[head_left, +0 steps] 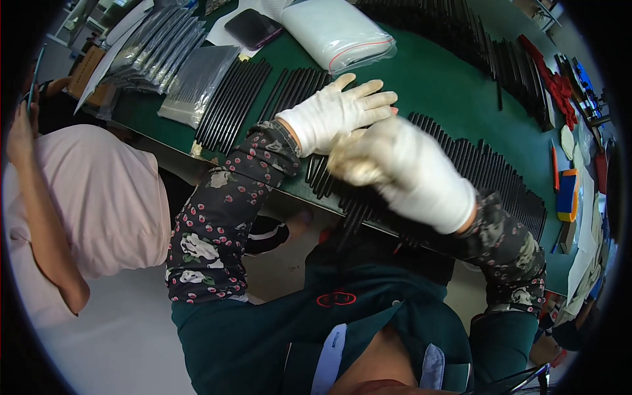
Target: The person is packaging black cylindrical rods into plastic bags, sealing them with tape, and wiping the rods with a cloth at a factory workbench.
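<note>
Both my hands wear white gloves with pale coated fingers. My left hand (339, 113) is open, its fingers spread over a row of thin black rods (294, 89) on the green table. Just right of it, partly in front of its fingertips, my right hand (401, 168) is closed and slightly blurred. A few blurred black rods (352, 222) stick out below this fist, past the table's near edge; the grip itself is hidden. To the right lies a long row of black rods (477, 158) side by side. Another group of black rods (232, 105) lies left of my left hand.
Stacked clear bags of rods (155, 49) stand at the far left. Behind my hands are a folded plastic bag pack (342, 33) and a dark phone (253, 28). More black rods (447, 26) line the back. A blue and orange block (567, 196) sits right. A person (99, 197) is close on my left.
</note>
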Demonstrator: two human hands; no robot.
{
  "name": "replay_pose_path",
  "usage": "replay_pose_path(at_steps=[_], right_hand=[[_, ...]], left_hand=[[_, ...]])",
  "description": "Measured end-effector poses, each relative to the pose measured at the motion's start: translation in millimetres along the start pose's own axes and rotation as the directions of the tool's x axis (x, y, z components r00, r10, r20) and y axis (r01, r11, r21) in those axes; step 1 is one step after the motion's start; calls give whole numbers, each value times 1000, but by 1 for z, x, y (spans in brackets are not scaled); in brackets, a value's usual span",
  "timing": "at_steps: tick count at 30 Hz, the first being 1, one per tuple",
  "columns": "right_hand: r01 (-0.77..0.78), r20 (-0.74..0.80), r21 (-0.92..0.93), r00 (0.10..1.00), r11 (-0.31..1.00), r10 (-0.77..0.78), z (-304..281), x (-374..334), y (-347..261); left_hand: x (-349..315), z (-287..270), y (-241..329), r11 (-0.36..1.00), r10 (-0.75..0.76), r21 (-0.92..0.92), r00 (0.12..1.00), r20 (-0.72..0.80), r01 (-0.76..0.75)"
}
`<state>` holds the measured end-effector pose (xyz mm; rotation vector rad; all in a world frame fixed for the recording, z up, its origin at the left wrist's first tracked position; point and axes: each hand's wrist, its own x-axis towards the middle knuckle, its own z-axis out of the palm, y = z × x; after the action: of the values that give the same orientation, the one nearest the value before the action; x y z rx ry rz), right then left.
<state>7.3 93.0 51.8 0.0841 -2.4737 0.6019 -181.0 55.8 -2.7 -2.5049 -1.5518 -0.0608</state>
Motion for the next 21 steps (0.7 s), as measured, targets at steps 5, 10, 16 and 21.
replay_pose_path(at_steps=[5, 10, 16, 21], right_hand=[[-433, -111, -40, 898, 901, 426, -82, -35, 12], [-633, -142, -139, 774, 762, 617, -112, -103, 21], [-720, -167, -65, 691, 691, 704, -111, -135, 33], [-735, -61, 25, 676, 678, 735, -106, -141, 36]], left_hand=[[-13, -33, 17, 992, -72, -116, 991, -110, 59], [-45, -46, 39, 966, 58, -253, 998, 2, -55], [-75, -41, 31, 987, -60, -142, 993, 104, 74], [-85, -65, 50, 960, -60, -264, 988, 146, 97]])
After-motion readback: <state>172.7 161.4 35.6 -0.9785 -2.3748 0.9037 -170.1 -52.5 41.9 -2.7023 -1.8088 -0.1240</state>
